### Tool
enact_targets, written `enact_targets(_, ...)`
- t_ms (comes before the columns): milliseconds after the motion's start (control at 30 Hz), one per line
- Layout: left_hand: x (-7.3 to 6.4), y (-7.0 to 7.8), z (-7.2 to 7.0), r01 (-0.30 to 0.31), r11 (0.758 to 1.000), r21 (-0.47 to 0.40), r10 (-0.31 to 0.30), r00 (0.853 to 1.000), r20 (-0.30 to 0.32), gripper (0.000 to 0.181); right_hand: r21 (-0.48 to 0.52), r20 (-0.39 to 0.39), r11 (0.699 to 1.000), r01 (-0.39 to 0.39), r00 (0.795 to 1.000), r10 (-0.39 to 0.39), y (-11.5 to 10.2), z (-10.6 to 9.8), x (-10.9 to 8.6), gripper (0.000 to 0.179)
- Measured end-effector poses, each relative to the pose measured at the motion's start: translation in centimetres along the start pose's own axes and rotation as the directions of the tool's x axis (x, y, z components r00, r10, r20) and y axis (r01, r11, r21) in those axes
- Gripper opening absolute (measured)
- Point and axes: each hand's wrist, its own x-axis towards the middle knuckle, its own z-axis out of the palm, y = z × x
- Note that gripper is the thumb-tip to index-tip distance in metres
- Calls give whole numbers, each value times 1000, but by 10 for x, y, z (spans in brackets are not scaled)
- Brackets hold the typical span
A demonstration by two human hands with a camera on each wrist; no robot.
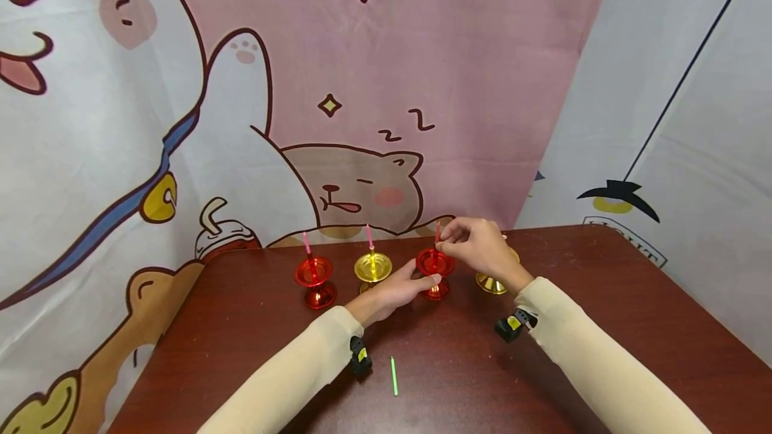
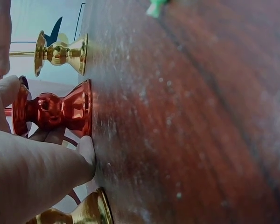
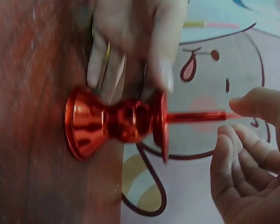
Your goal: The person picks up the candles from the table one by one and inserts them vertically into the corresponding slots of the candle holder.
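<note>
My left hand [image 1: 395,290] holds a shiny red candle holder [image 3: 130,121], its thumb up by the dish rim and its other fingers around the far side. The holder stands upright on the table. From its dish rises a thin red tube [image 3: 196,116], with a slim pink candle [image 3: 232,115] at the top. Thumb and fingertips of my right hand [image 1: 476,243] pinch that candle just above the tube. Left of it stand a gold holder [image 1: 373,268] and another red holder [image 1: 313,272], each bearing a pink candle. Behind my right wrist is a second gold holder [image 1: 491,284], partly hidden.
A thin green candle [image 1: 395,377] lies on the brown table [image 1: 253,353] near the front, between my forearms. Close behind the holders hangs a cartoon-printed cloth [image 1: 482,86], reaching down to the table's back edge.
</note>
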Motion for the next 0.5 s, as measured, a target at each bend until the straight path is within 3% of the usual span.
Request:
enact_targets(133, 1, 0, 0, -11, 1000, -8, 11, 1000, 10, 63, 10, 59, 1000, -22, 998, 22, -10, -2, -17, 11)
enact_targets(267, 0, 0, -1, -16, 1000, 4, 16, 1000, 1, 61, 44, 168, 999, 32, 985, -39, -18, 3, -39, 11)
enact_targets(400, 0, -1, -2, -14, 1000, 27, 14, 1000, -11, 62, 90, 279, 992, 92, 953, -114, -24, 17, -65, 10)
enact_targets(500, 0, -2, -3, -6, 999, 45, 7, 1000, -22, 66, 154, 366, 982, 108, 917, -158, -28, 29, -84, 9)
